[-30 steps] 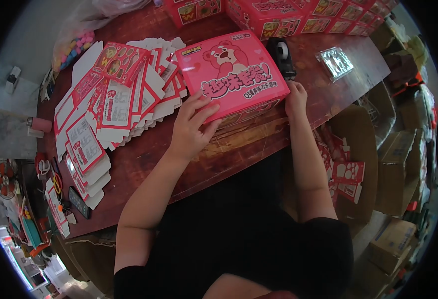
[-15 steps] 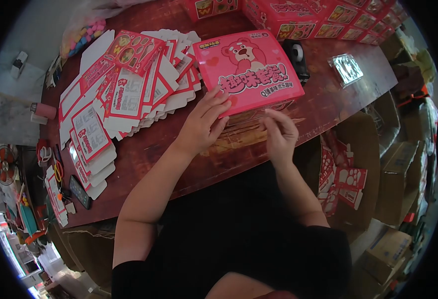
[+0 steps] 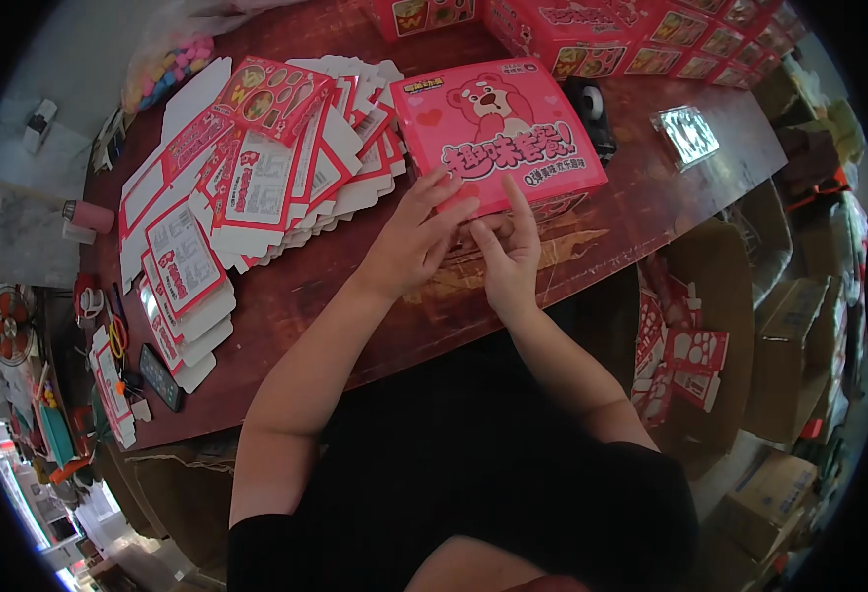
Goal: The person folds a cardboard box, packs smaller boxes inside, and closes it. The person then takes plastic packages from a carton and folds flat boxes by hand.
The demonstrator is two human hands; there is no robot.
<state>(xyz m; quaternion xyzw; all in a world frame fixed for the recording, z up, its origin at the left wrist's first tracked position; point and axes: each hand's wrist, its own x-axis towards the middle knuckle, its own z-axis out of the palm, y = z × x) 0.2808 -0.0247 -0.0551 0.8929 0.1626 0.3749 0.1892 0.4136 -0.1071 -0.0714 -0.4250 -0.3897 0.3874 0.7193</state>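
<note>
A pink box with a bear and large lettering on its lid lies on the table. My left hand rests at its near left corner, fingers apart, with the fingertips on the lid. My right hand is at the middle of the near side. Its index finger stretches up onto the lid, while the thumb points towards the front edge beside my left fingers. Behind the hands, part of the box's front side is hidden. Neither hand is wrapped round anything.
Flat printed cartons are piled on the left. A black tape dispenser stands right of the box, with a silvery packet farther right. Finished-looking pink boxes line the back. A phone and yellow-handled scissors lie at left.
My right hand has moved left along the box's front edge, its index finger now extended onto the lid. My left hand has shifted slightly right, and the box has moved a little.
</note>
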